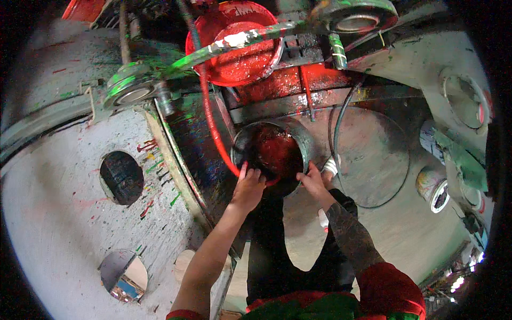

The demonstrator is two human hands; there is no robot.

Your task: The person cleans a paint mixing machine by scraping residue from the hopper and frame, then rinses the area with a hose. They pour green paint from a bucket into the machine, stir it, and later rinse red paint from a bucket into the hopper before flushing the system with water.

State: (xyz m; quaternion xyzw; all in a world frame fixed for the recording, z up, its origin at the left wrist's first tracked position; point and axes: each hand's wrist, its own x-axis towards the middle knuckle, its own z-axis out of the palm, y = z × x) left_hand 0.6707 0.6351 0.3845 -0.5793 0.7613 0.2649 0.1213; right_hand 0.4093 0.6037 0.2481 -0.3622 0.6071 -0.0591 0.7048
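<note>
In the head view, nearest the camera, your red-and-green shirt point(304, 308) fills the bottom edge, with your dark trousers point(265, 250) just past it. Both your forearms reach forward toward a dark bucket point(305, 140) in front of your legs, near the middle of the view. Its round mouth faces up toward you, and wet red paint point(274, 146) shows inside. Your left hand point(249, 190) is closed on the near left part of the rim; your right hand point(314, 184) grips the rim at the near right, thumb toward the mouth.

A red hose point(212, 117) comes down from the top to the bucket's left side, ending up right by your left hand; you cannot tell from here whether those fingers hold it too. Beyond the bucket, a larger red bucket point(229, 81) holds more red paint, and a green-smeared bar point(224, 48) crosses in front of it. Below that one, a gray ledge is streaked with red.

To your left is a pale panel point(58, 176) with round holes and paint splashes. To your right, a dark cable point(337, 133) curves down onto the dusty floor point(384, 250), and a paint-spattered can point(428, 183) sits tilted farther right.
</note>
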